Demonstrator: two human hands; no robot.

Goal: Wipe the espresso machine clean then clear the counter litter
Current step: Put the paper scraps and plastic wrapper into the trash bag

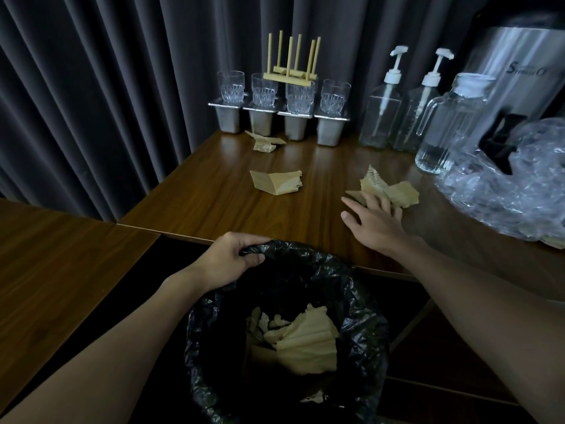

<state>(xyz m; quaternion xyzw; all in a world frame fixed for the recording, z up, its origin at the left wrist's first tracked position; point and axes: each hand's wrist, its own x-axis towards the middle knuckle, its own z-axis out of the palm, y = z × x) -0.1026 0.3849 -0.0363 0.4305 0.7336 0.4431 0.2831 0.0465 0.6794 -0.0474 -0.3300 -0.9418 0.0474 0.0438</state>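
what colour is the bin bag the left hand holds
Black. The bin bag shows best in the head view.

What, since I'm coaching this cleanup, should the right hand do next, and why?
Probably curl the right hand round the crumpled paper it rests on: the left hand holds the lined bin ready at the counter edge.

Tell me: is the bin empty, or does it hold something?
Not empty. Torn paper lies at the bottom of the bin, whose rim the left hand grips.
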